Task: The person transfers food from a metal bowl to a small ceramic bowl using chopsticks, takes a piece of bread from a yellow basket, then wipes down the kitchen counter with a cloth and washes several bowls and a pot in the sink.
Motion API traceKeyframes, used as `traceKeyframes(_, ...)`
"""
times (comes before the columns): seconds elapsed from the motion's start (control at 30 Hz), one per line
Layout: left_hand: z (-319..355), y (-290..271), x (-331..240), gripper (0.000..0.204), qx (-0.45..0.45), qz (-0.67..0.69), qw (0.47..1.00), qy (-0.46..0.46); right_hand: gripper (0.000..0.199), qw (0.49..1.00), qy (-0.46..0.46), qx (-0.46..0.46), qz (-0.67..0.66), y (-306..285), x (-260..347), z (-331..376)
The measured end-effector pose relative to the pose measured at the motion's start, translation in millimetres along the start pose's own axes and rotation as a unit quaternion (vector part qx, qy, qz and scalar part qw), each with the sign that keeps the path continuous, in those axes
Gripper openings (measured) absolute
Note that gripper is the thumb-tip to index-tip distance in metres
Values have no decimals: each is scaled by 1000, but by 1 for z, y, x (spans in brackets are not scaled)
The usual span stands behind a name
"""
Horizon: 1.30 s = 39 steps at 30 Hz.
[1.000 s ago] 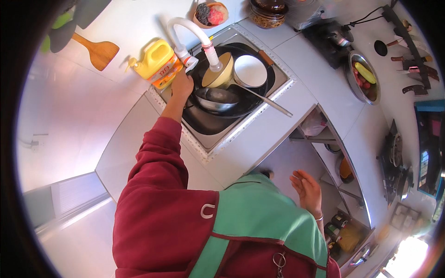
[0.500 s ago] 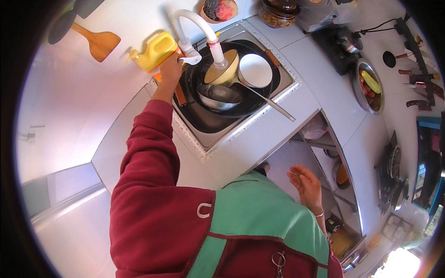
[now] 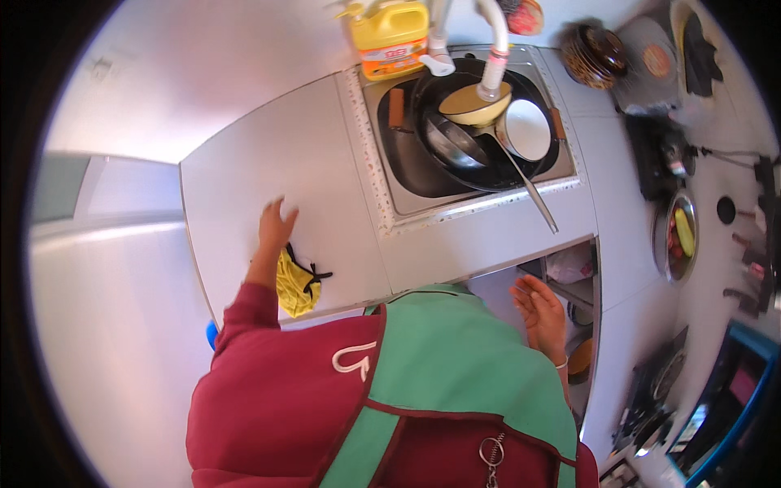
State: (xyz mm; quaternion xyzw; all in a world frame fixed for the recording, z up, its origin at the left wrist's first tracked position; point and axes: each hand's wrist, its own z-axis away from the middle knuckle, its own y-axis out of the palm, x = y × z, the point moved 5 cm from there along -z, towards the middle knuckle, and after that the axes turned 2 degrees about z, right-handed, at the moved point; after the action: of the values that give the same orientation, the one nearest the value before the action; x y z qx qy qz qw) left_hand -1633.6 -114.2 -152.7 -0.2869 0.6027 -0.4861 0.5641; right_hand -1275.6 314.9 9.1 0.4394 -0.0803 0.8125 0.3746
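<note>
My left hand (image 3: pixel 275 228) is over the counter left of the sink, fingers apart and nothing in it. Beside its wrist lies a bunched yellow cloth item with black ties (image 3: pixel 296 291), partly hidden by my forearm. In front of the green apron hangs my right hand (image 3: pixel 543 315), fingers loosely spread and holding nothing I can see. In the sink sits a black wok (image 3: pixel 496 180) with wooden handles. It holds a white bowl (image 3: pixel 527 134), a tilted cream bowl (image 3: pixel 473 107), a metal bowl (image 3: pixel 452 148) and a long-handled utensil (image 3: pixel 533 191) whose head is hidden.
A white faucet (image 3: pixel 494 71) reaches over the wok. Behind the sink's left corner stands a yellow jug with a pump (image 3: pixel 392 31). A brown lidded pot (image 3: pixel 598 55) is at the back right. Farther right sits a metal basin (image 3: pixel 661 236) with vegetables. Below the counter is an open cabinet (image 3: pixel 592 285).
My left hand has left the yellow jug by the faucet and come back to the counter at the left. The view has swung left, bringing the yellow cloth item into sight.
</note>
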Motion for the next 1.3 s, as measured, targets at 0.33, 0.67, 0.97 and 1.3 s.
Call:
traceKeyframes(0.33,103,31,-62,35,9,374,920,-112,33,969,30,198,144,63,23,-55)
traceKeyframes(0.67,86,-17,-430,40,360,573,724,133,34,946,84,312,-25,59,30,-156)
traceKeyframes(0.97,-11,85,-340,52,181,398,885,-161,24,960,-91,217,151,4,139,-192)
traceKeyframes(1.3,-66,109,-352,83,151,384,866,-281,24,945,-134,195,226,12,139,-220)
